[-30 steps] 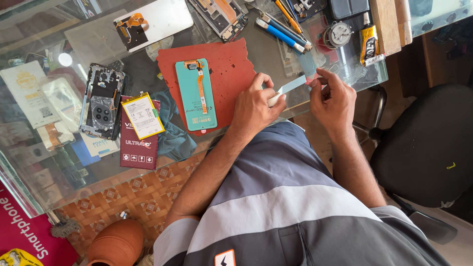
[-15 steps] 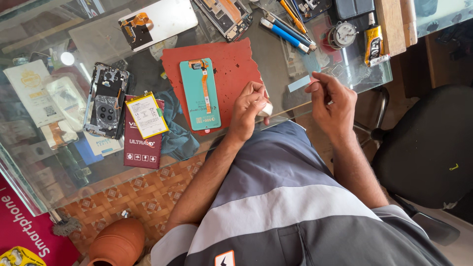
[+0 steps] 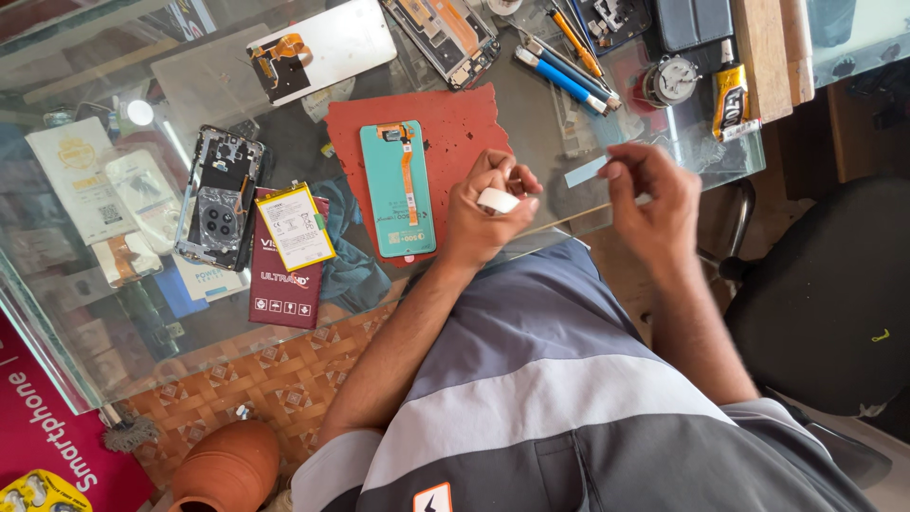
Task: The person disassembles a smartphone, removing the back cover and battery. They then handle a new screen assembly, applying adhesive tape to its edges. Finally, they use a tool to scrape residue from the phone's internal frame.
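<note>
Crosswise, pale strip [image 3: 586, 172], left-right, right hand [image 3: 654, 204]

Between your left hand [image 3: 485, 210] and right hand [image 3: 649, 194] you have bare glass table [image 3: 237, 95] to move through. To the left, the teal phone screen [image 3: 398, 188] on the red mat [image 3: 455, 123] blocks you. Beyond, screwdrivers [image 3: 559, 66], a glue tube [image 3: 730, 100] and a small round dial [image 3: 671, 81] crowd the far edge (tightly packed). The black chair [image 3: 815, 294] stands to your right.
</note>
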